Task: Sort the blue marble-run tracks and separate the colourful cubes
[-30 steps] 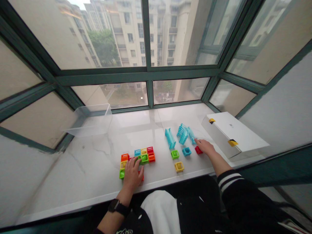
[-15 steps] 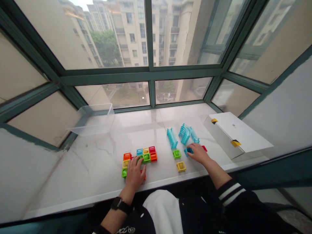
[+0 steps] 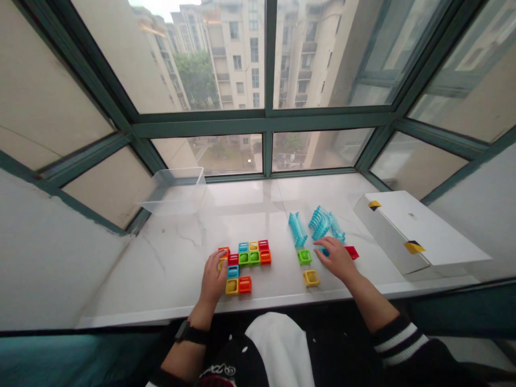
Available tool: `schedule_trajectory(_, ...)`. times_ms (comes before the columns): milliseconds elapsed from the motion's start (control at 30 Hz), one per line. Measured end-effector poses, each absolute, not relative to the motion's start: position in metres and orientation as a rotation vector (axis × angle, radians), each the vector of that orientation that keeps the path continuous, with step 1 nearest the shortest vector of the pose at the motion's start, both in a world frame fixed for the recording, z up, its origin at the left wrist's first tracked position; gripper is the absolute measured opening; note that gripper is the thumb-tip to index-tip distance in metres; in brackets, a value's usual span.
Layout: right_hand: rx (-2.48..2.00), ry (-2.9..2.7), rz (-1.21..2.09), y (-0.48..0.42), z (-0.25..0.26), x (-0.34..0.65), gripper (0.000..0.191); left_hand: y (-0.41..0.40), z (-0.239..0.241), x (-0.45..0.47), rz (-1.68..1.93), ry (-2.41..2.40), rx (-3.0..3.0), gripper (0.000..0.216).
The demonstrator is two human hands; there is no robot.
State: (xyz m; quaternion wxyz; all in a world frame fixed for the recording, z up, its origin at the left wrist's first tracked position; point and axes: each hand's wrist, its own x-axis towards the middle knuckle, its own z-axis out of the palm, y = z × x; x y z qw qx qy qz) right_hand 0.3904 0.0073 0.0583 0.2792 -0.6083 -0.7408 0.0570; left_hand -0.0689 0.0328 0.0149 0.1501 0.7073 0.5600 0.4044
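Observation:
A cluster of joined coloured plastic blocks (image 3: pixel 244 259) lies on the white sill: red, orange, yellow, green and blue square pieces. My left hand (image 3: pixel 213 277) rests at the cluster's left side, fingers stretched forward over its left column and partly covering the orange and yellow blocks there. On the right, my right hand (image 3: pixel 337 259) reaches over a blue block (image 3: pixel 324 251), fingers extended and thumb apart; the block is partly hidden beneath them. A green block (image 3: pixel 305 257) and a yellow block (image 3: pixel 311 278) sit to the left of that hand. A red piece (image 3: pixel 352 252) lies just behind its wrist.
Translucent light-blue track-like pieces (image 3: pixel 297 229) (image 3: pixel 321 222) lie beyond the right hand. A clear plastic bin (image 3: pixel 177 193) stands at the back left. A white box (image 3: pixel 419 228) with yellow-black tabs occupies the right side. Window frames enclose the sill (image 3: pixel 161 290).
My left hand has slid leftward across the cluster, uncovering blue, yellow and orange blocks in its middle and front. My right hand stays over the blue block with fingers more extended. The view has shifted.

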Motion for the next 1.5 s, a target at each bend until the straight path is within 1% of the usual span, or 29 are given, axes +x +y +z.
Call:
schedule_trajectory(133,-1.504,-2.028,0.241,0.006,0.072,0.349,0.021,0.027,0.007,-0.097,1.129,1.715,2.030,0.034)
schedule_trajectory(267,-1.379,-2.143,0.485,0.005,0.073,0.302,0.021,0.013,-0.013,-0.102,1.066,1.720,2.027,0.037)
schedule_trajectory(333,-1.313,-2.229,0.641,0.005,0.069,0.277,0.029,0.008,-0.020,-0.098,1.022,1.680,2.020,0.039)
schedule_trajectory(433,-1.288,-2.343,0.813,0.004,0.057,0.237,0.046,0.003,-0.026,-0.089,0.989,1.659,1.967,0.038)
schedule_trajectory(533,-1.307,-2.430,0.884,0.004,0.040,0.204,0.061,0.001,-0.030,-0.082,1.003,1.662,1.939,0.037)
schedule_trajectory(600,-1.333,-2.451,0.884,0.003,0.030,0.191,0.067,0.000,-0.032,-0.078,0.990,1.648,1.948,0.036)
schedule_trajectory(700,-1.352,-2.444,0.864,0.001,0.021,0.184,0.064,-0.001,-0.034,-0.074,0.977,1.643,1.972,0.039)
schedule_trajectory(800,-1.353,-2.432,0.861,0.000,0.020,0.182,0.060,0.001,-0.032,-0.069,0.988,1.667,2.032,0.046)
schedule_trajectory(867,-1.362,-2.431,0.855,0.000,0.020,0.179,0.058,0.003,-0.029,-0.063,0.970,1.709,2.094,0.047)
schedule_trajectory(967,-1.410,-2.442,0.839,0.001,0.019,0.173,0.046,0.006,-0.022,-0.050,0.895,1.742,2.202,0.045)
schedule_trajectory(1067,-1.466,-2.445,0.813,0.000,0.018,0.169,0.030,0.008,-0.017,-0.038,0.795,1.678,2.306,0.052)
schedule_trajectory(1167,-1.508,-2.396,0.797,-0.002,0.021,0.175,0.025,0.010,-0.016,-0.032,0.731,1.667,2.340,0.058)
schedule_trajectory(1267,-1.504,-2.241,0.832,-0.005,0.028,0.194,0.024,0.010,-0.017,-0.033,0.719,1.678,2.350,0.064)
schedule_trajectory(1333,-1.443,-2.065,0.915,-0.007,0.035,0.209,0.029,0.011,-0.017,-0.035,0.713,1.666,2.363,0.065)
schedule_trajectory(1433,-1.302,-1.782,1.051,-0.009,0.047,0.232,0.037,0.011,-0.011,-0.033,0.710,1.692,2.348,0.061)
schedule_trajectory(1500,-1.225,-1.652,1.088,-0.010,0.055,0.242,0.036,0.010,-0.003,-0.026,0.771,1.712,2.321,0.057)
